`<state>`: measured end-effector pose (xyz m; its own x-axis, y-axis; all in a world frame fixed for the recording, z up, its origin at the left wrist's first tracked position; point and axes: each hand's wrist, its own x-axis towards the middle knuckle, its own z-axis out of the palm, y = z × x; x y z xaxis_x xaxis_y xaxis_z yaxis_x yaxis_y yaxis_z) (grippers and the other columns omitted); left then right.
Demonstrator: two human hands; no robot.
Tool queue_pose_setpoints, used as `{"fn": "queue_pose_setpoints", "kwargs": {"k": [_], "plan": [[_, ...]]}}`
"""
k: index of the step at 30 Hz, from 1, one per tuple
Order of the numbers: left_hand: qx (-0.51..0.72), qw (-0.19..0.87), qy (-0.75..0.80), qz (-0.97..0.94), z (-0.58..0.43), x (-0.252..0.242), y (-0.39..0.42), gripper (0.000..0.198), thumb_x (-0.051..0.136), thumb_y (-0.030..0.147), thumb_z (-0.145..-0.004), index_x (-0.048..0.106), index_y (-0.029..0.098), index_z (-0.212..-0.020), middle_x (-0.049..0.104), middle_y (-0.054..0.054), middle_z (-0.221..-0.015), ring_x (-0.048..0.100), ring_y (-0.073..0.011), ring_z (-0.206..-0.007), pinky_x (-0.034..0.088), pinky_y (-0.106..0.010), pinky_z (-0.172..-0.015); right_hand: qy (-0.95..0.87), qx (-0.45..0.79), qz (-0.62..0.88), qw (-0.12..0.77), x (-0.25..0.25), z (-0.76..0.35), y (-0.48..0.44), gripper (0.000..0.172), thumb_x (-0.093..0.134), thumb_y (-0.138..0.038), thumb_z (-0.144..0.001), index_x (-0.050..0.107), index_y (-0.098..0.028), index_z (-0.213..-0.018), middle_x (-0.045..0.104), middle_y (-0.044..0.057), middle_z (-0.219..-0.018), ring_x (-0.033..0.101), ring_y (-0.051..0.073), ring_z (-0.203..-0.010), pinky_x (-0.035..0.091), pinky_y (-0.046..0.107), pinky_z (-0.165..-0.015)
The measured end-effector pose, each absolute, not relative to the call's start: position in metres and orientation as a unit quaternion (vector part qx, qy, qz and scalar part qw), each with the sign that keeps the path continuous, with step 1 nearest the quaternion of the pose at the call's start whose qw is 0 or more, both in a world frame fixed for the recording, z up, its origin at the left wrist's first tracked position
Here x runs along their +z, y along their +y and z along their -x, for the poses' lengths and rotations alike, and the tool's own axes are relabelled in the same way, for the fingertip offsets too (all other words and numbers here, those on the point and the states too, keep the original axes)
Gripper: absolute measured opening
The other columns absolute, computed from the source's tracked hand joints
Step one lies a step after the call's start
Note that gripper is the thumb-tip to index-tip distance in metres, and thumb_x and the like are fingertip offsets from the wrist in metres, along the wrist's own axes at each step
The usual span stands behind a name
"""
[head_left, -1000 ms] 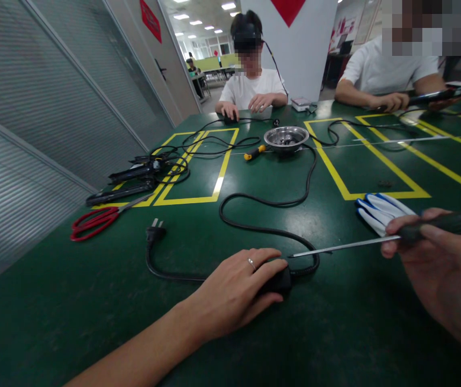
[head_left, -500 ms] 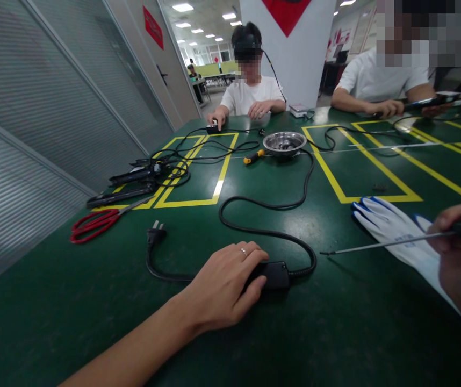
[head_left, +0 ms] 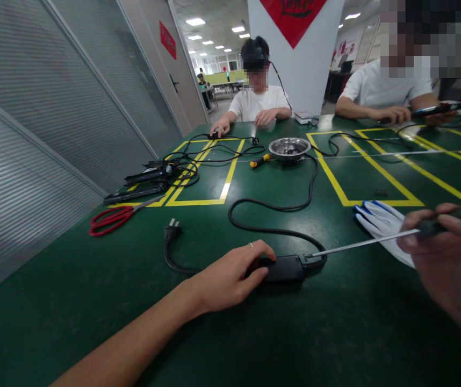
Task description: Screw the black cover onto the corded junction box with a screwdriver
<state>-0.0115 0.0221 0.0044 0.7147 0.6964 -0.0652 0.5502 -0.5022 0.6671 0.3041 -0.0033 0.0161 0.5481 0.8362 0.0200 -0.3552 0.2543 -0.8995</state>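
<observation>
Left hand (head_left: 230, 275) is gripping the black box (head_left: 287, 268) at the view's five o'clock; right hand (head_left: 450, 263) is pinching the screwdriver (head_left: 391, 237). Bracing the box firmly, keeping the tip square should help.

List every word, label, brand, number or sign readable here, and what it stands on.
No text is legible.
Red diamond on the pillar: dark characters, cut off by the picture's top edge.
Red sign on the door: marks too small.
Black box: no lettering discernible.
</observation>
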Motion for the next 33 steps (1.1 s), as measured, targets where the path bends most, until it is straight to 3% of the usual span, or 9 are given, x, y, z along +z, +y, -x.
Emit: {"fn": "queue_pose_setpoints", "kwargs": {"k": [6,13,25,33], "plan": [[0.150,0.384,0.346,-0.843,0.010,-0.005,0.027,0.024,0.034,0.017,-0.099,0.052,0.024,-0.113,0.058,-0.002,-0.112,0.054,-0.0159,-0.103,0.041,-0.032,-0.091,-0.282,0.470,0.490,0.678,0.004,-0.276,-0.016,0.020,0.068,-0.027,-0.066,0.061,-0.019,-0.083,0.066,0.006,-0.081,0.061,0.014,-0.061,0.053,0.023,-0.055],[0.217,0.394,0.304,-0.840,0.011,-0.002,0.033,0.024,0.036,0.009,-0.096,0.057,0.018,-0.102,0.058,-0.004,-0.108,0.054,-0.0147,-0.099,0.042,-0.030,-0.091,-0.276,0.497,0.501,0.653,-0.005,-0.267,-0.019,0.025,0.071,-0.029,-0.064,0.062,-0.019,-0.085,0.067,0.008,-0.087,0.063,0.015,-0.064,0.055,0.024,-0.057],[0.208,0.423,0.300,-0.829,0.015,0.005,0.032,0.022,0.039,0.023,-0.097,0.060,0.017,-0.098,0.059,-0.006,-0.104,0.055,-0.0186,-0.096,0.042,-0.035,-0.091,-0.254,0.521,0.508,0.637,-0.012,-0.266,-0.016,0.029,0.072,-0.030,-0.060,0.062,-0.020,-0.085,0.067,0.007,-0.087,0.063,0.016,-0.064,0.056,0.025,-0.059],[0.154,0.414,0.299,-0.846,0.018,0.006,0.034,0.007,0.060,0.017,-0.084,0.062,0.016,-0.090,0.055,-0.005,-0.114,0.056,-0.0163,-0.093,0.045,-0.032,-0.085,-0.255,0.535,0.499,0.632,-0.011,-0.266,-0.016,0.027,0.072,-0.029,-0.062,0.062,-0.019,-0.085,0.067,0.007,-0.087,0.062,0.015,-0.063,0.055,0.025,-0.058]]}}
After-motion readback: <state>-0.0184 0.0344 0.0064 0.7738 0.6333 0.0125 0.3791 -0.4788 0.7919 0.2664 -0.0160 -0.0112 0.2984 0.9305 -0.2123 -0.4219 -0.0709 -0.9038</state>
